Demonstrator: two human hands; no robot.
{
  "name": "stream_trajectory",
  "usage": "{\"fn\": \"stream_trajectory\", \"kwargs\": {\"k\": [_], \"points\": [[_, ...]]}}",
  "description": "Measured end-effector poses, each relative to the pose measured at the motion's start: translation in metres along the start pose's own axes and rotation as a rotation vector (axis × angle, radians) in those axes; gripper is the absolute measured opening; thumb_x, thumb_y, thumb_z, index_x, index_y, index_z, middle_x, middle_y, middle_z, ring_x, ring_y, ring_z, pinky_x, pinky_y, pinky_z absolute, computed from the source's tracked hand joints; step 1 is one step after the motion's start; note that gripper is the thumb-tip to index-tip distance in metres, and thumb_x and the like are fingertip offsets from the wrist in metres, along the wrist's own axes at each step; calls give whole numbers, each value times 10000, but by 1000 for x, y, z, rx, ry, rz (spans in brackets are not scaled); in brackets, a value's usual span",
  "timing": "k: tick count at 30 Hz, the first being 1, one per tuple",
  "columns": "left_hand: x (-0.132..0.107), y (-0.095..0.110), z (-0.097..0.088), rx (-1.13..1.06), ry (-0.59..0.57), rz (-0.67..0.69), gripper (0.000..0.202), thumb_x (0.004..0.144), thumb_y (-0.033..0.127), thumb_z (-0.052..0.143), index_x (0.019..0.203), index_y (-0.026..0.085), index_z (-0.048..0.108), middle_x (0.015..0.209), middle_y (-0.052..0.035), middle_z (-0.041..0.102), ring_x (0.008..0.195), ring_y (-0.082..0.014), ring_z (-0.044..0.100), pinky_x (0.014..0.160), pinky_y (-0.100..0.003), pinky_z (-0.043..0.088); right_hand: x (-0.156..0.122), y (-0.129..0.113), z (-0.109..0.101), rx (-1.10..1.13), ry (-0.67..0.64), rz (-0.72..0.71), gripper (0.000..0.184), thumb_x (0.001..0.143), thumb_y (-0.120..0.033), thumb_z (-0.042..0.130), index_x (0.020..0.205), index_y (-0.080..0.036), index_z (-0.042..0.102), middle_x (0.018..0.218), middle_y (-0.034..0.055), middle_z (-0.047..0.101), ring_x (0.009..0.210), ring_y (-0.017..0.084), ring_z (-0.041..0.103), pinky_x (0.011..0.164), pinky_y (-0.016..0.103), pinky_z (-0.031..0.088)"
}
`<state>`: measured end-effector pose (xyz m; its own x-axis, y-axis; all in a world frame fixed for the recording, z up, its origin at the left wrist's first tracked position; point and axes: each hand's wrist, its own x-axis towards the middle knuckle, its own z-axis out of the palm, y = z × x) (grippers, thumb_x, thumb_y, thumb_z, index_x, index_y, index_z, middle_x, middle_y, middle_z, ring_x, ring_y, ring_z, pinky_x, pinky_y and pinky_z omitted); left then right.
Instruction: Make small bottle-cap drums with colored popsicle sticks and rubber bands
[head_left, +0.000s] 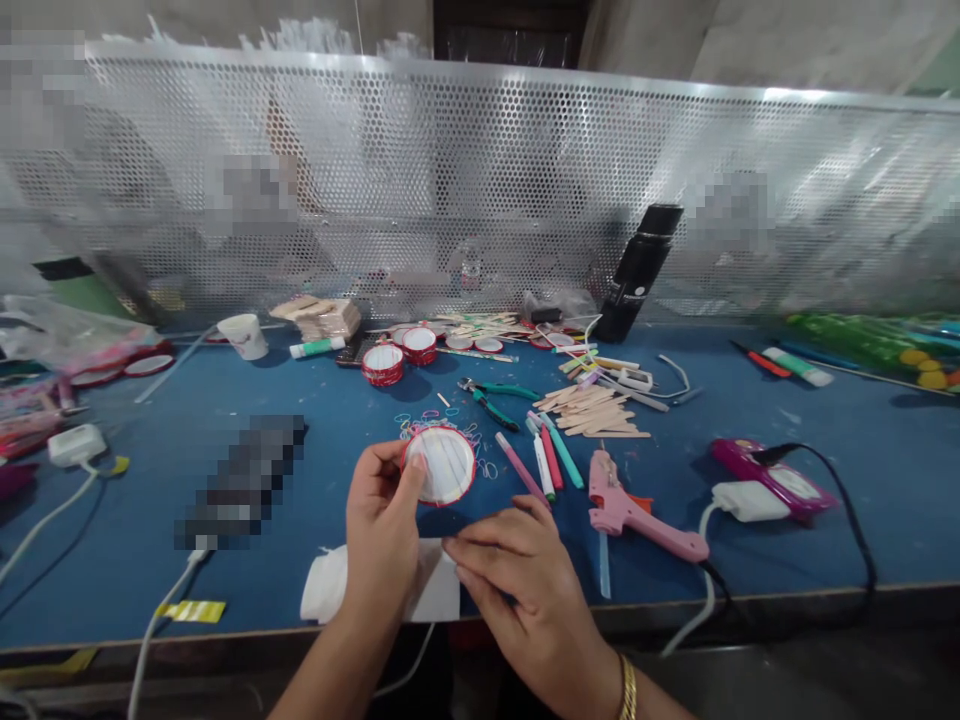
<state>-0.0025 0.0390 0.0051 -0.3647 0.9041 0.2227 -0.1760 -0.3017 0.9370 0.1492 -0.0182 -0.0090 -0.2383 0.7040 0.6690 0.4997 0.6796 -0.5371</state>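
Note:
My left hand (381, 525) is closed on a small round cup piece (441, 465) with a red rim and a white face, held just above the blue table (135, 560). My right hand (525, 585) lies below and to the right of it, fingers pressed together and pointing left over a white folded paper (330, 592); what its fingertips hold, if anything, is hidden. Small coloured rubber bands (420, 418) lie scattered behind the cup piece.
A pink glue gun (637, 510) lies right of my hands, its cable running off the front edge. Coloured markers (551, 458), wooden sticks (592, 410), green pliers (495, 398), red-rimmed cups (384, 364), a black bottle (637, 272) and a perforated metal screen (480, 180) are farther back.

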Motion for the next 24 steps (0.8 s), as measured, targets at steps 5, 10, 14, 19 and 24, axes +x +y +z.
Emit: {"fn": "stream_trajectory", "kwargs": {"k": [5,10,14,19,24], "points": [[0,5,2,8,-77,0,233,801,354,815,907,186,693,776,-8,677,656,-131,581,589,-220,480,5,11,-9,-101,143,72,301,998,-237,638,1289,-307,667,1115,46,765,1020,230,710,996,480,502],[-1,7,4,34,-166,3,238,785,336,829,957,199,738,774,-1,702,645,-124,589,579,-204,488,15,28,-12,-122,65,100,621,988,-396,661,1558,-285,443,1490,118,597,1378,303,561,1138,543,490],[-1,6,2,43,-210,5,268,801,360,834,1027,220,806,907,-40,779,770,-161,676,688,-236,552,17,38,-10,-102,18,88,620,992,-460,644,1561,-296,460,1452,112,648,1326,319,615,1117,580,511],[-5,6,-2,-92,-363,-93,450,808,407,846,1235,275,793,1298,-101,763,1149,-287,718,946,-358,596,20,43,-20,70,47,211,643,927,-515,723,1505,-296,545,1456,116,657,1347,342,618,1134,595,505],[-9,7,-3,-132,-485,-59,578,738,250,907,1293,317,761,1355,-97,739,1224,-295,706,1020,-381,588,25,45,-38,310,-50,273,662,924,-484,742,1520,-289,531,1512,122,611,1340,304,638,1142,547,521]]}}
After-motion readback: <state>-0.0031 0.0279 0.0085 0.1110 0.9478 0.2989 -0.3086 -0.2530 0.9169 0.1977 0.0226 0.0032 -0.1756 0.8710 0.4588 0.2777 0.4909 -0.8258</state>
